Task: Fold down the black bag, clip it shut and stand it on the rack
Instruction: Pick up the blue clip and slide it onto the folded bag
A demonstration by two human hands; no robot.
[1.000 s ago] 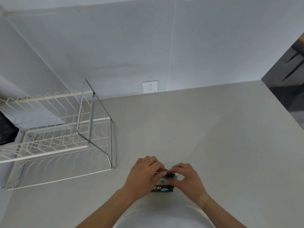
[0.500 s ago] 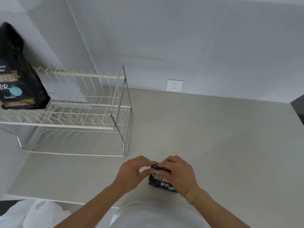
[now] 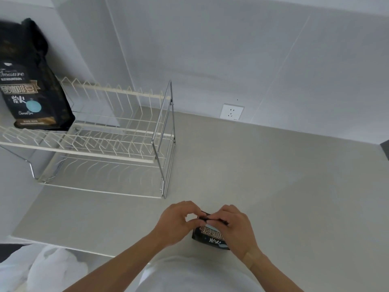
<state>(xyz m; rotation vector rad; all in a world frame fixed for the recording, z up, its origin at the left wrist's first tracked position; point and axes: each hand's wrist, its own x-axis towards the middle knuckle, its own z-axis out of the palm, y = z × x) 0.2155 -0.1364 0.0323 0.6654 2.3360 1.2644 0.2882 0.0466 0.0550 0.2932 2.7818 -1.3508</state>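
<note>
A small black bag (image 3: 207, 237) with white and blue print stands on the counter near its front edge, right below me. My left hand (image 3: 179, 222) pinches the left end of its folded-over top edge. My right hand (image 3: 235, 226) covers the top's right half and pinches the same fold. Much of the bag is hidden behind my right hand, and I cannot make out a clip. The white two-tier wire rack (image 3: 109, 142) stands at the back left of the counter, well apart from both hands.
A taller black bag (image 3: 31, 85) of the same brand stands on the rack's upper tier at the far left. A wall socket (image 3: 231, 112) sits behind the grey counter (image 3: 273, 186). White cloth (image 3: 48, 268) lies low at the left.
The view has swung left, bringing the taller bag on the rack into sight. Both hands have stayed on the small bag's top, pressing its fold lower.
</note>
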